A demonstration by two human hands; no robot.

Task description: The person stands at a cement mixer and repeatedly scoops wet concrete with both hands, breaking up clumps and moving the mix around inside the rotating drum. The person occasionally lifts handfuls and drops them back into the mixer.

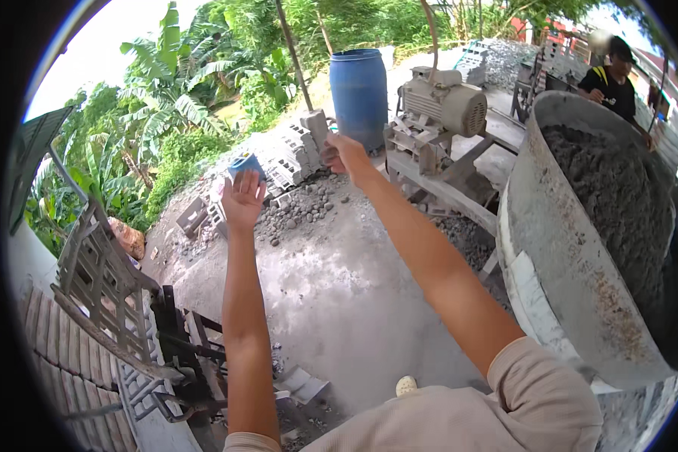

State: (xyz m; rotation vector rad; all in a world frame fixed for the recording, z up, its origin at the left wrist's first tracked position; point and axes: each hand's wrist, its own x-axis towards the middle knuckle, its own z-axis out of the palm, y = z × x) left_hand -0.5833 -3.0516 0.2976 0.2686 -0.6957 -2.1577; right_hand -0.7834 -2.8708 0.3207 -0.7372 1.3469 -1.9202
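Outdoor work yard on dusty grey ground (339, 294), viewed from above. At left, a rusted metal frame (102, 275) stands before banana plants (169, 94). The left hand (242, 200) is raised with fingers extended and slightly spread, overlapping a small blue container (247, 163) on the ground beyond. Loose stones (301, 213) lie near hollow concrete blocks (285, 160). The right hand (345, 156) has curled fingers beside a grey block (315, 128); whether it grips this cannot be told. Rightward: blue drum (358, 98), electric motor (444, 107) on a stand, and mixing pan (572, 256) of wet grey mix (606, 188), a person (619, 87) behind.
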